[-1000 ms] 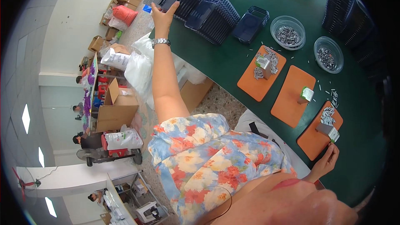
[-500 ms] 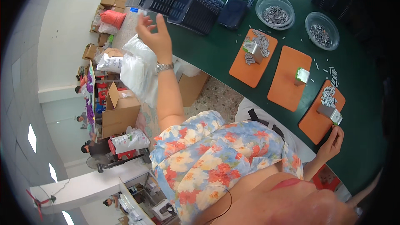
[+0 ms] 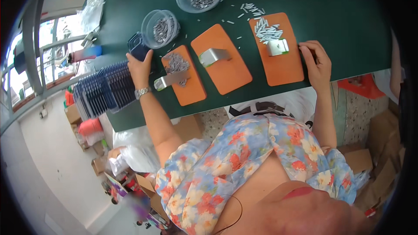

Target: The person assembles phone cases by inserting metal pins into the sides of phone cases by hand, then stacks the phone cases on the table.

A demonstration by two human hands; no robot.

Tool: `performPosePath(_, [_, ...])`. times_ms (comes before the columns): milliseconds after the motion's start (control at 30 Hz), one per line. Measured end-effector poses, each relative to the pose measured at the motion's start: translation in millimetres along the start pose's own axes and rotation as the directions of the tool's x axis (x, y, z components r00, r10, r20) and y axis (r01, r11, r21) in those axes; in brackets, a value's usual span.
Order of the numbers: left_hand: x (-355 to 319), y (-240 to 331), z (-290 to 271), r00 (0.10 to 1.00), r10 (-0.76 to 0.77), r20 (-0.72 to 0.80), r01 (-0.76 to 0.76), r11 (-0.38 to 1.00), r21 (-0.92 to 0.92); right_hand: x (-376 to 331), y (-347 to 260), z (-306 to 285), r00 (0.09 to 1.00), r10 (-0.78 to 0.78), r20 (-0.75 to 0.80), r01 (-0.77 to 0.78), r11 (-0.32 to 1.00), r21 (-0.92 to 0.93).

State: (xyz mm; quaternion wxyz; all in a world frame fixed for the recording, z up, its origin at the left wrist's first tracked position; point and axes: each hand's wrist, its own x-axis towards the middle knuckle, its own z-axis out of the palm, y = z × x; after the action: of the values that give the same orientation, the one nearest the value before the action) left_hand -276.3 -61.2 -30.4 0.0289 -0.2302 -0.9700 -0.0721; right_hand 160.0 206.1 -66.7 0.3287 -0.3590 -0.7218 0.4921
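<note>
My left hand, with a metal-band watch on its wrist, is at the small dark blue plastic basket. Its thumb and index finger span the basket's near end; the other fingers are hidden. My right hand lies beside the right edge of the right orange board, fingers bent and thumb close to the index finger. Whether anything is between them, I cannot make out. On that board are a bent shiny metal piece with a green edge and a pile of small silver strips.
The middle orange board bears a bent metal piece. Grey bits and another metal piece lie on the left board. Two clear bowls hold small metal parts. Stacked dark baskets stand left.
The view has turned, shifting the table in the picture. My left hand has gone from near the stacked baskets to the small basket. My right hand has left the metal piece's green end.
</note>
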Motion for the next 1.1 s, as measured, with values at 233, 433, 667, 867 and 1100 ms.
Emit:
performPosePath(233, [4,-1,-4,1.000,-0.001,0.022,0.005,0.984,-0.177,76,-18,14,0.976,-0.186,0.112,0.203,0.963,-0.176])
performPosePath(433, [-28,-5,-35,0.975,0.017,-0.223,-0.080,0.958,-0.277,94,-20,16,0.858,-0.165,0.486,0.306,0.924,-0.227])
performPosePath(667, [-116,44,-124,0.950,-0.160,-0.269,-0.117,0.614,-0.780,94,-18,14,0.835,-0.146,0.531,0.338,0.896,-0.286])
performPosePath(867, [-161,87,-124,0.862,0.468,-0.194,-0.210,-0.019,-0.978,97,-9,16,0.847,-0.169,0.503,0.354,0.887,-0.298])
performPosePath(1100, [-195,178,-61,0.770,0.589,0.245,0.418,-0.175,-0.891,109,-16,31,0.868,-0.120,0.481,0.295,0.905,-0.306])
